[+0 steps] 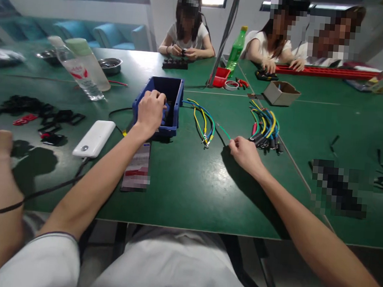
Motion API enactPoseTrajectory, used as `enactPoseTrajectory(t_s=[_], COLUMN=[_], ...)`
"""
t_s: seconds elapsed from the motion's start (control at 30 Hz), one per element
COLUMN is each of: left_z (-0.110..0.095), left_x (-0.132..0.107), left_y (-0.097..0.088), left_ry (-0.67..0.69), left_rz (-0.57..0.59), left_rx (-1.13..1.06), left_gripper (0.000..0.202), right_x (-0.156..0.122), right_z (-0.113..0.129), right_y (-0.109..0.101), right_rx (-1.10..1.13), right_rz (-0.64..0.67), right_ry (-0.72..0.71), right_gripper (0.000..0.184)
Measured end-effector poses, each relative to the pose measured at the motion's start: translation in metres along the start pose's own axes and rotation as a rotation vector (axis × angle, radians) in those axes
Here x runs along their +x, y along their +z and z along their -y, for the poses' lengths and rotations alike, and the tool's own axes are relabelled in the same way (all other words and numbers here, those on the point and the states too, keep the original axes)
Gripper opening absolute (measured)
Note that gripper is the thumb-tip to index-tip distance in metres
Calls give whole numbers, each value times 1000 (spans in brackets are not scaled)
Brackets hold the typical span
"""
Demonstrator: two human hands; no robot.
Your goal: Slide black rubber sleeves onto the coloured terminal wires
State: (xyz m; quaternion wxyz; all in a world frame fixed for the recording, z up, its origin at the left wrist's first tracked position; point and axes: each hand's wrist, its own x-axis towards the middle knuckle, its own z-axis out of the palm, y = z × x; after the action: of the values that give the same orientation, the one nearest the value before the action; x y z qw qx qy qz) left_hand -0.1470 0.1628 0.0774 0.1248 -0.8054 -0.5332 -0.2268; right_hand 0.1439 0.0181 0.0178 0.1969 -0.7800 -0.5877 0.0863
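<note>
My left hand (150,111) reaches over the near left side of a blue plastic bin (170,129), its fingers curled down inside; the fingertips are hidden, and I cannot make out what they hold. Dark blue pieces lie in the bin. Between thumb and fingers, my right hand (246,153) pinches a green wire (224,132), whose free end points left. Just left of it lie several yellow, blue and green wires (205,123) with metal terminals at their near ends. Behind my right hand sits a bundle of coloured wires (268,127) with black ends.
A white power bank (94,138) with a cable and a phone (136,168) lie near my left arm. Two bottles (88,67) stand beyond them. A small cardboard box (281,94), red container (221,77) and green bottle (237,50) are farther back. Co-workers sit across the table.
</note>
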Motion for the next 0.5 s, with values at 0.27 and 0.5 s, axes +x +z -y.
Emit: enactPoseTrajectory(t_s=[0.27, 0.5], left_z=[-55, -80], left_x=[-92, -131], left_y=[-32, -33], left_ry=[340, 490], left_rz=[-107, 37], left_rx=[-237, -362], left_gripper=[9, 18], right_x=[-5, -29], right_z=[8, 32], right_y=[13, 4], right_rx=[824, 1116], right_rz=[-135, -358], right_ry=[41, -206], right_gripper=[16, 16])
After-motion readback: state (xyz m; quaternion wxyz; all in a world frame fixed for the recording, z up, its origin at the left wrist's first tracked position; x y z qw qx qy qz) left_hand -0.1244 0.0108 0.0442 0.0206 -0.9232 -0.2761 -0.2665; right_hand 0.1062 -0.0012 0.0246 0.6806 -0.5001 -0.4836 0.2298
